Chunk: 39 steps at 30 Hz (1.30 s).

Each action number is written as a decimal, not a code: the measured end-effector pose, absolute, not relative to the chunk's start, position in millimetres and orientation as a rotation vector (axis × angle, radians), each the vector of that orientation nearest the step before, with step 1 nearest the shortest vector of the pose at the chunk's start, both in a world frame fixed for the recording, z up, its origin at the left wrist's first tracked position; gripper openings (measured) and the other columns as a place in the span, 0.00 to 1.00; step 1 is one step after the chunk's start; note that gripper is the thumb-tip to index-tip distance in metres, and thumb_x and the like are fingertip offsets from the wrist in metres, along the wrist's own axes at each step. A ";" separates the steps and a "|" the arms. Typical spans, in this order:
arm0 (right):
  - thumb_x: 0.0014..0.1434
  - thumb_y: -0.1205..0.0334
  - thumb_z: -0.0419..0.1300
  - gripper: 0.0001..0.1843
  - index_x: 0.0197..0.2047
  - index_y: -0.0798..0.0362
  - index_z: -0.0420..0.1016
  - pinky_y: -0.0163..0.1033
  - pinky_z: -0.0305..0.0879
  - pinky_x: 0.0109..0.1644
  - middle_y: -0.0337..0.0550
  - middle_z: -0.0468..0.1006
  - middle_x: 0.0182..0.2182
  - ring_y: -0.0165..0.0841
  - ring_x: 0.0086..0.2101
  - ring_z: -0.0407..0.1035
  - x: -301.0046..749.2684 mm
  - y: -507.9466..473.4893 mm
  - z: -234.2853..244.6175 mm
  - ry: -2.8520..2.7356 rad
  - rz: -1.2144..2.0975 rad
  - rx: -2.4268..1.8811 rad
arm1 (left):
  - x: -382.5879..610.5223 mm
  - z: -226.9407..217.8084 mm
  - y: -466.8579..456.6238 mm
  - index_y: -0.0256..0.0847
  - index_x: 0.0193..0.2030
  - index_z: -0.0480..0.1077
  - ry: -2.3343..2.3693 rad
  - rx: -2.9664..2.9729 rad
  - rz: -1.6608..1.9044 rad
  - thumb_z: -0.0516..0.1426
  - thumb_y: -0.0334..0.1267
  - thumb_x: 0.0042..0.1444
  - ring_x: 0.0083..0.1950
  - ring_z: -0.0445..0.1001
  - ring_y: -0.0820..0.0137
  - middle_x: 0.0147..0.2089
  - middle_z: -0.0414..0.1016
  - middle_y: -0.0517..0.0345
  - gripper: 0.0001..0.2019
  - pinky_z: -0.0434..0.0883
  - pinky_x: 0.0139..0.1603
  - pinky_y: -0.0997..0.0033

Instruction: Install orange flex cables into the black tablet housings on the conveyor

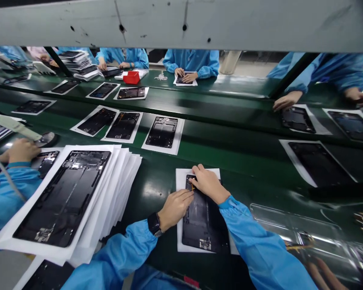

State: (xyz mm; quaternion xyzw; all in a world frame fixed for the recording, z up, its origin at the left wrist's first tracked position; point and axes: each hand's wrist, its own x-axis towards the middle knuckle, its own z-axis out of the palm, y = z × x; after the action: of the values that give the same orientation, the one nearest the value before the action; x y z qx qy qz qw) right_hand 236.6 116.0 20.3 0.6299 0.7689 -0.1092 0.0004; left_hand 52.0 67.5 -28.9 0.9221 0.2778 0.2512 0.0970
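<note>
A black tablet housing (199, 217) lies on a white paper sheet (181, 177) in front of me, on the dark green bench. Near its top left corner, a small orange flex cable (192, 186) shows between my fingertips. My right hand (209, 183) reaches over the housing's upper part, its thumb and fingers closed at the cable. From the left comes my left hand (175, 206), with fingers pressed together and tips at the cable's lower end. Whatever lies under those tips is hidden.
A tall stack of paper sheets with a tablet housing (65, 193) on top stands at my left. Clear plastic trays (290, 221) lie at the right. Several housings on paper (161, 132) rest on the green line ahead. A co-worker's hand (23, 151) works at far left.
</note>
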 end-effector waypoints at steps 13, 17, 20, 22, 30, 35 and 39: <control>0.57 0.56 0.67 0.16 0.43 0.49 0.66 0.36 0.54 0.33 0.38 0.70 0.39 0.33 0.35 0.70 260.0 122.4 2.4 2.486 -0.664 2.061 | 51.1 -26.6 67.2 0.37 0.48 0.74 0.786 2.688 0.739 0.52 0.31 0.67 0.52 0.75 0.67 0.51 0.78 0.53 0.10 0.76 0.52 0.64; 0.57 0.55 0.67 0.16 0.43 0.49 0.66 0.37 0.53 0.32 0.37 0.70 0.39 0.32 0.33 0.69 259.3 122.4 1.3 2.477 -0.648 2.085 | 52.1 -24.4 67.1 0.37 0.47 0.74 0.786 2.694 0.718 0.52 0.31 0.67 0.52 0.75 0.66 0.51 0.78 0.54 0.10 0.76 0.51 0.63; 0.57 0.55 0.67 0.16 0.42 0.49 0.66 0.38 0.52 0.31 0.37 0.70 0.39 0.32 0.32 0.69 259.4 122.5 1.7 2.474 -0.644 2.094 | 53.4 -23.5 66.7 0.37 0.47 0.74 0.796 2.681 0.716 0.52 0.30 0.67 0.52 0.75 0.65 0.51 0.78 0.54 0.10 0.76 0.51 0.63; 0.57 0.55 0.67 0.16 0.42 0.49 0.66 0.38 0.51 0.31 0.37 0.70 0.39 0.31 0.31 0.69 259.4 122.4 2.2 2.462 -0.648 2.096 | 54.0 -23.7 66.4 0.37 0.48 0.74 0.805 2.685 0.700 0.52 0.30 0.67 0.53 0.75 0.65 0.51 0.78 0.53 0.10 0.76 0.50 0.62; 0.57 0.55 0.67 0.15 0.43 0.49 0.66 0.38 0.53 0.32 0.38 0.69 0.39 0.34 0.33 0.69 257.4 122.8 2.6 2.444 -0.668 2.096 | 54.5 -15.5 65.7 0.35 0.47 0.73 0.778 2.750 0.566 0.54 0.33 0.67 0.54 0.74 0.62 0.53 0.77 0.52 0.09 0.75 0.52 0.61; 0.64 0.69 0.54 0.09 0.47 0.54 0.70 0.37 0.60 0.40 0.45 0.71 0.42 0.35 0.38 0.70 259.9 114.4 15.1 2.453 -0.768 2.152 | 47.9 -0.8 75.0 0.36 0.53 0.70 0.706 2.592 0.485 0.56 0.39 0.65 0.59 0.70 0.63 0.57 0.73 0.48 0.13 0.72 0.59 0.59; 0.62 0.77 0.49 0.17 0.46 0.53 0.75 0.35 0.62 0.47 0.45 0.76 0.42 0.34 0.42 0.71 266.1 93.7 35.7 2.527 -1.008 2.063 | 42.8 1.8 80.6 0.39 0.56 0.69 0.674 2.593 0.413 0.53 0.32 0.65 0.67 0.61 0.60 0.64 0.66 0.48 0.14 0.68 0.63 0.53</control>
State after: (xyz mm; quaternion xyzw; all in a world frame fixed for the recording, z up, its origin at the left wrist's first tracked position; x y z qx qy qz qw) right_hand 266.1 93.7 35.7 0.5987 0.7331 -0.2926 -0.1361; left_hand 42.8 80.6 1.8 0.9344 0.2430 0.1490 0.2137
